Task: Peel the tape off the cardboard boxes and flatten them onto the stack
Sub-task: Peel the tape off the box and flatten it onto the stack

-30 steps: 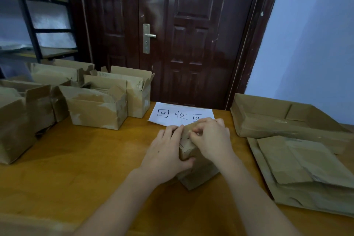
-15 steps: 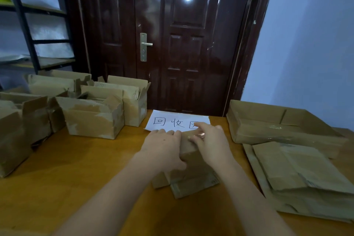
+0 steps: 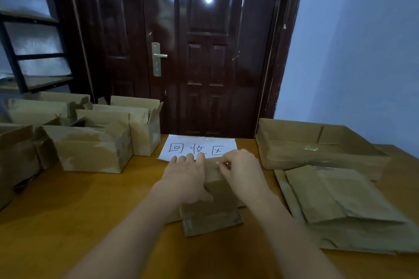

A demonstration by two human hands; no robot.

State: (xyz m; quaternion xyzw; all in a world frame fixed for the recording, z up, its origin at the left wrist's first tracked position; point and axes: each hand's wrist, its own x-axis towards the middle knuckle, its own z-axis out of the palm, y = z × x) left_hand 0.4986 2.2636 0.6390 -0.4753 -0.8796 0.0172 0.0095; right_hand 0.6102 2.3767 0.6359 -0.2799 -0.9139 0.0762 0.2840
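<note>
A small cardboard box [image 3: 213, 206] lies at the middle of a wooden table [image 3: 79, 222], its near flaps splayed flat toward the viewer. The person's left hand [image 3: 186, 179] rests palm down on the box's left side, fingers straight and together, thumb against the top face. The right hand [image 3: 243, 170] curls over the far top edge, its fingertips [image 3: 223, 164] pinching something small there, too small to identify. Just behind the box lies a white paper sign [image 3: 195, 146] with handwritten characters. Open boxes [image 3: 90, 147] stand to the left; a stack of flattened cardboard [image 3: 344, 206] lies to the right, with a shallow cardboard tray [image 3: 317, 147] behind it
</note>
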